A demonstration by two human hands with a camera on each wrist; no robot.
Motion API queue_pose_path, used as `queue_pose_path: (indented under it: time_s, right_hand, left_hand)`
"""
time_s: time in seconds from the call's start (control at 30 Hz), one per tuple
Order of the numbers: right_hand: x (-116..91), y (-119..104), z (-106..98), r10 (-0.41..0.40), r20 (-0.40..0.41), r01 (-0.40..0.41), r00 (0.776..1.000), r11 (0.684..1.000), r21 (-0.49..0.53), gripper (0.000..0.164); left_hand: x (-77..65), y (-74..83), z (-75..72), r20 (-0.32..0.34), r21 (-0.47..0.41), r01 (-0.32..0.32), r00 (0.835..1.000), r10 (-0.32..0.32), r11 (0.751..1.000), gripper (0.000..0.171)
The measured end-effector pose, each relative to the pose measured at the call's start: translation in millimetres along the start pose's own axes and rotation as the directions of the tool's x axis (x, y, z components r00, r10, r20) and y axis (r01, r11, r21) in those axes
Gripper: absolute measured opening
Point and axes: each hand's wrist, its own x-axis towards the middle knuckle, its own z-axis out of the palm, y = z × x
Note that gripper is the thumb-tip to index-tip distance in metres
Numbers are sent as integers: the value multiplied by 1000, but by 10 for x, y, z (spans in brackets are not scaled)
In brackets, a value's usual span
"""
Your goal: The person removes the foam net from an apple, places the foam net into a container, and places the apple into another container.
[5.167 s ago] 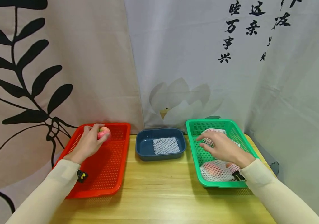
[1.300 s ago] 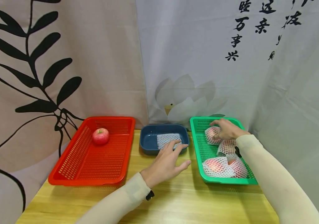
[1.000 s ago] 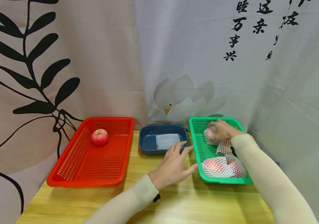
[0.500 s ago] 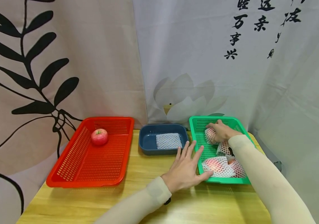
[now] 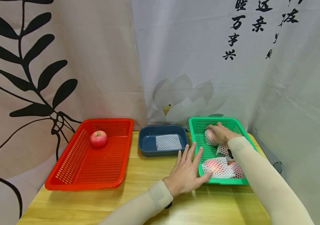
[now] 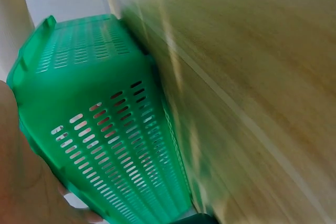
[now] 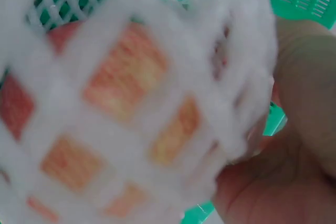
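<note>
At the back left of the green basket [image 5: 192, 137], my right hand [image 5: 223, 133] grips an apple in a white foam net [image 5: 209, 137], its fingers curled over the top. Several more netted apples [image 5: 217, 166] lie in the basket, one partly hidden under my right wrist. A netted apple [image 7: 126, 77] fills much of the right wrist view, with my right hand behind it. My left hand [image 5: 186, 173] is spread with straight fingers at the green basket's near left edge. In the left wrist view, its fingers [image 6: 23, 182] lie along the basket's rim.
A bare red apple [image 5: 98, 139] sits in the red basket [image 5: 100, 168] at left. Between the baskets stands a dark blue dish [image 5: 146, 144] holding a flat white foam net [image 5: 168, 142]. A cloth backdrop [image 5: 176, 47] hangs close behind everything on the wooden table [image 5: 137, 193].
My left hand has left the bare apple in the red basket and moved right to the green basket's edge. My right hand has settled on the netted apple at the back left.
</note>
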Motion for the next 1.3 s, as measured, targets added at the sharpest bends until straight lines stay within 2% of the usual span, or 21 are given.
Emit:
queue_pose_path:
  time_s: [0.27, 0.77, 1.1, 1.3]
  right_hand:
    - [-20, 25, -6, -10, -22, 10, 1000, 1000, 6, 82]
    - [-55, 30, -34, -59, -68, 60, 996, 998, 6, 81]
    - [-142, -76, -49, -113, -100, 115, 989, 993, 9, 83]
    - [-183, -148, -89, -145, -146, 146, 979, 989, -1, 82]
  left_hand:
    - [2, -7, 13, 7, 3, -2, 1000, 2, 1000, 97]
    - [12, -5, 19, -21, 61, -36, 999, 37, 997, 96]
    - [8, -6, 33, -25, 66, -38, 999, 40, 997, 96]
    - [19, -6, 44, -33, 68, -42, 998, 44, 997, 96]
